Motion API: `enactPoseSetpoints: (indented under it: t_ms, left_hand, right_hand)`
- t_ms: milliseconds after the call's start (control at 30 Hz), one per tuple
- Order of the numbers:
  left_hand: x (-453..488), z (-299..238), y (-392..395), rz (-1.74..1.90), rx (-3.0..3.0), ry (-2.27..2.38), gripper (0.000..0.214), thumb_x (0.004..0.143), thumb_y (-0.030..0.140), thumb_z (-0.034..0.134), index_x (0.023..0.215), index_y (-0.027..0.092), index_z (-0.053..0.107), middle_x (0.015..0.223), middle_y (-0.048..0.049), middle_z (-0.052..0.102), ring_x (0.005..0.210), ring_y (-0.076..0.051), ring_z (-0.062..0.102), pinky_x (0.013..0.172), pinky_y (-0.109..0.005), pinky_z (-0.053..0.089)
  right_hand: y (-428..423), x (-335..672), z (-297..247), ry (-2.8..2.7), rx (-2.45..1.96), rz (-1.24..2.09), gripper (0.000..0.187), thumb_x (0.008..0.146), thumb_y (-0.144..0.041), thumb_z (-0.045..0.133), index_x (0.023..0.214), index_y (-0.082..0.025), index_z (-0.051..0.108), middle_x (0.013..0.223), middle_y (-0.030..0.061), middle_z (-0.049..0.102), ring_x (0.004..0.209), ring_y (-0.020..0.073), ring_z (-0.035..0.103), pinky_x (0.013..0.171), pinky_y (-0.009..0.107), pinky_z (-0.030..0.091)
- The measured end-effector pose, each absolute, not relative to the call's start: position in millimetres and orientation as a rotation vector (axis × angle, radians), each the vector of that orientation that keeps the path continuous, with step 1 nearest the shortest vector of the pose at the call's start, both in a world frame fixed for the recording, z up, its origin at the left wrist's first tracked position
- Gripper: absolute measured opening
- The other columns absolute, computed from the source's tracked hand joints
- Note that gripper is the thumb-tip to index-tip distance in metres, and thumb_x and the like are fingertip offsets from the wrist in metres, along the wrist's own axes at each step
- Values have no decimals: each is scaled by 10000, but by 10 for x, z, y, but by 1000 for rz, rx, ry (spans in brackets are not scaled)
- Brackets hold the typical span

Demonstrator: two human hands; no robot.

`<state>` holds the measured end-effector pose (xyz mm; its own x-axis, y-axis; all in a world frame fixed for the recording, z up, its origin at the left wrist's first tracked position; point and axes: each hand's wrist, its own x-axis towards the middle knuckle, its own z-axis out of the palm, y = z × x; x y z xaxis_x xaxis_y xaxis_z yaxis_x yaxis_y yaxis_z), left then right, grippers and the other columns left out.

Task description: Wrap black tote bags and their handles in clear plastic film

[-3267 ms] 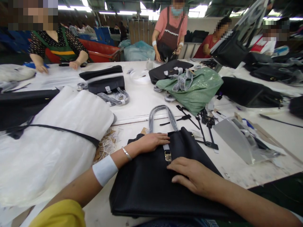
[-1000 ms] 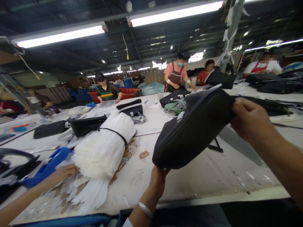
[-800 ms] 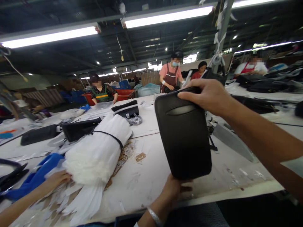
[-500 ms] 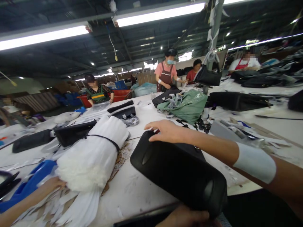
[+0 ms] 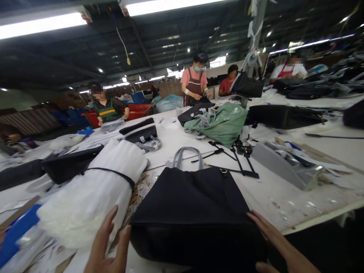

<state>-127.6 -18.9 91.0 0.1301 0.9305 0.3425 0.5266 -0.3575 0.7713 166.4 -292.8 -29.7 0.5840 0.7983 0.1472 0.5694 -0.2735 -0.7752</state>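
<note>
A black handbag (image 5: 190, 197) lies on the table in front of me, its dark base turned toward me. Its handles (image 5: 187, 155), wrapped in clear plastic, point away. My left hand (image 5: 109, 244) is open at the bag's left lower corner, fingers up and thumb apart; whether it touches the bag I cannot tell. On the opposite side, my right hand (image 5: 281, 242) is open too, with fingers stretched along the bag's right edge and the thumb apart near the base. Left of the bag rests a white foam roll (image 5: 113, 167) tied with a black cord.
Black straps (image 5: 241, 159) lie beyond the bag, near a green plastic sheet (image 5: 222, 123). Plastic-wrapped pieces (image 5: 284, 163) sit to the right. More black bags (image 5: 71, 161) are at left. Co-workers stand across the table (image 5: 318, 189); another person's fingers show at the left edge.
The bag has been turned, so its front panel and wrapped handles now show. My hands have let go of its base and moved to either side. The other person's arm at left has withdrawn.
</note>
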Motion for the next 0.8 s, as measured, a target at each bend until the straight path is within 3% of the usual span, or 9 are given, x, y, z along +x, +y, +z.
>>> enactPoseSetpoints:
  t_ms: [100,267,400,467,533,633,800]
  left_hand:
    - [-1109,746,-195,958,1960,1321,584,945,573,403,1451,282,426,1493,-64,476,1416,-310,376,1175,-542,264]
    - [-1113,596,-253,814,2018,1158,489,866,614,529,1175,260,665,1334,-59,621,1338,-329,480,1139,-517,352]
    - [-1037,890,-10,862,2259,1033,416,914,571,473,1036,269,732,1445,-44,530,1361,-305,454,1165,-503,311]
    - [-842,1100,62,761,2413,872,401,930,539,472,1121,280,712,1448,-56,529,1349,-292,471,1153,-484,341]
    - [-597,1267,24,450,2570,644,418,940,525,475,1259,317,647,1453,-52,527,1354,-283,470,1149,-472,350]
    - [-306,1362,-160,68,2703,335,578,891,565,556,1429,371,474,1509,-45,453,1395,-306,414,1172,-504,292]
    - [-196,1265,-281,24,2796,320,795,800,624,650,1491,353,366,1543,-87,381,1405,-358,381,1152,-536,314]
  right_hand:
    - [-2819,1626,-453,-1004,-1868,384,800,742,-499,730,1471,-386,421,1465,15,489,1328,365,464,1107,529,393]
    - [-2762,2062,-176,-738,-1835,314,741,649,-578,773,1316,-296,620,1451,53,518,1352,381,437,1167,541,285]
    - [-2671,2412,386,-863,-1851,230,407,793,-622,613,1035,-330,760,1420,8,551,1338,359,460,1179,543,271]
    - [-2390,2520,689,-1022,-1829,69,360,845,-586,569,1013,-331,760,1290,26,652,1254,338,541,1157,532,319]
    - [-1954,2615,906,-1345,-1836,24,347,891,-505,554,1108,-298,726,1212,49,695,1176,308,599,1105,489,395]
    - [-1215,2756,978,-1724,-2032,-13,376,944,-411,488,1210,-219,671,1286,95,654,1217,276,572,1071,405,415]
    - [-435,2865,631,-1731,-2215,17,414,898,-507,550,1022,-156,731,1040,190,728,1015,346,662,898,433,486]
